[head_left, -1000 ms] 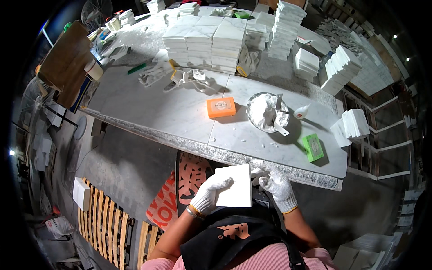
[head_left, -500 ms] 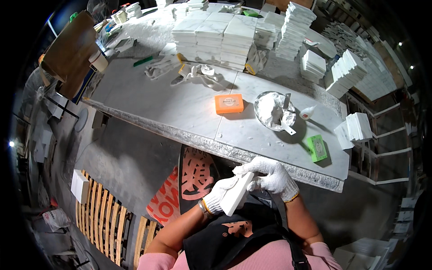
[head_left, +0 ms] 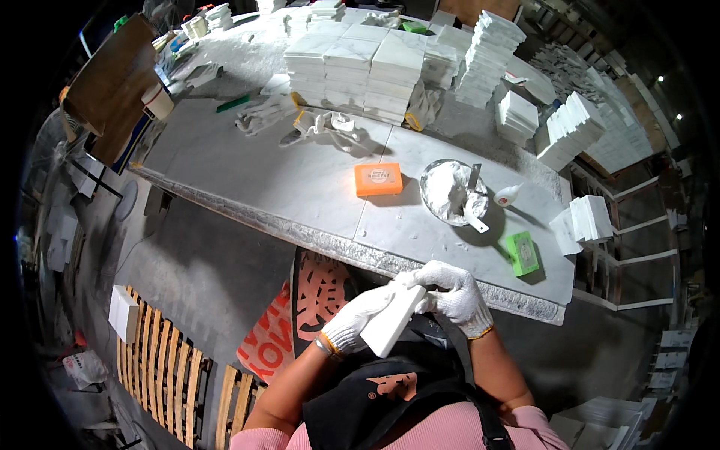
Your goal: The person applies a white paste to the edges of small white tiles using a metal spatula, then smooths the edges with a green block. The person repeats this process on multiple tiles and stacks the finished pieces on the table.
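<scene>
In front of my apron, just off the table's near edge, a white stone tile (head_left: 391, 324) is held tilted. My left hand (head_left: 355, 321), in a white knit glove, grips its left side. My right hand (head_left: 456, 298), gloved the same way, has its bent fingers on the tile's upper end; some fingertips are hidden behind it. On the tabletop ahead are an orange block-shaped pad (head_left: 379, 180) and a green one (head_left: 523, 253). Between them stands a metal bowl (head_left: 427, 204) of white paste or powder with two small scrapers in it, beside a small white bottle (head_left: 507, 196).
The marble-topped table (head_left: 255, 176) has a rough front edge. Stacked marble tiles (head_left: 349, 64) stand behind it, with loose work gloves (head_left: 330, 127) in front. More tiles (head_left: 589, 219) rest on a rack at right. A wooden pallet (head_left: 161, 352) lies on the floor at left.
The tile has turned slightly in my hands, so more of its broad face shows. My left hand has shifted a little with it. The table items stay in place as the view shifts slightly.
</scene>
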The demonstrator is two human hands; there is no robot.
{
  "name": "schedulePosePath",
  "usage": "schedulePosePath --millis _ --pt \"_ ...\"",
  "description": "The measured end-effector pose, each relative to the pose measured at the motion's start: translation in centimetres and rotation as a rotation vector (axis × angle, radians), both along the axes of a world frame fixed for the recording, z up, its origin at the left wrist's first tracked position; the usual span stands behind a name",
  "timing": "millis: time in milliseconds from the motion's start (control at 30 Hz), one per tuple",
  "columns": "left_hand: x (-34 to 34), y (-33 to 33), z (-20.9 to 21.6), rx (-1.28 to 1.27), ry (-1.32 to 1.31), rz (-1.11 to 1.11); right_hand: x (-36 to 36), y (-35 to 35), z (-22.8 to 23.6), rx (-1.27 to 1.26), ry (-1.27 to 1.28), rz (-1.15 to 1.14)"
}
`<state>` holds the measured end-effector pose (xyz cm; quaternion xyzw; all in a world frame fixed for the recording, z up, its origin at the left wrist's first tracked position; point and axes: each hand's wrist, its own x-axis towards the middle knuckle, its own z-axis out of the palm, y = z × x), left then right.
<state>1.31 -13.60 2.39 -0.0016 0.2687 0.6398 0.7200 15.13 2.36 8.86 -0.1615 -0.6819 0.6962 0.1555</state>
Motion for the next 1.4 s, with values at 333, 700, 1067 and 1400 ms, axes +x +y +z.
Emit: schedulePosePath --millis 333,700,1067,1400 --pt "-1.8 1.0 0.6 0.029 0.195 0.312 4.3 7.5 0.6 0.908 -0.265 -0.61" --pt "-0.8 2.5 0.4 -0.051 0.243 0.339 2.3 11.6 -0.9 0.846 -0.782 -0.452" --pt "-0.1 3.5 0.3 -0.265 0.161 0.343 1.9 13.2 -2.4 0.943 -0.534 -0.486" --pt "-1.4 5.6 -0.6 -0.141 0.386 0.251 4.8 13.0 0.8 0.524 -0.437 -0.505"
